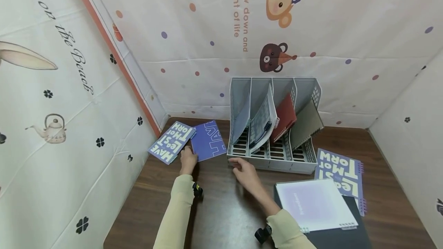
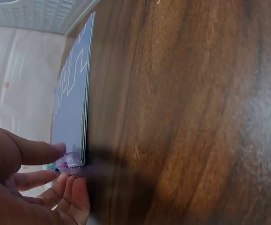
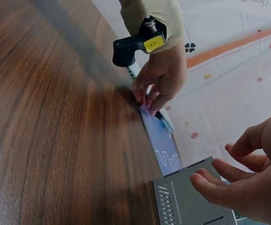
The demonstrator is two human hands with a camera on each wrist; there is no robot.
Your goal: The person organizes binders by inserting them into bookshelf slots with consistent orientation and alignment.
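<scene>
A blue-purple spiral notebook [image 1: 209, 141] lies on the table left of the grey file organizer [image 1: 277, 164]. My left hand [image 1: 188, 161] is at its near left corner. In the left wrist view the thumb and fingers [image 2: 74, 192] pinch the corner by the purple coil [image 2: 69, 161]. A second lettered notebook [image 1: 172, 141] lies just left of it, overlapping its edge. My right hand [image 1: 246, 174] hovers by the organizer's front left corner, its fingers loosely bent and holding nothing.
The organizer's four slots hold a blue-grey folder [image 1: 241, 120], a checked notebook [image 1: 261, 120], a red notebook [image 1: 284, 118] and an olive-grey notebook [image 1: 306, 124]. On the right, a white notebook [image 1: 316, 205] overlaps a black folder [image 1: 356, 233] and a purple-coiled lettered notebook [image 1: 340, 170].
</scene>
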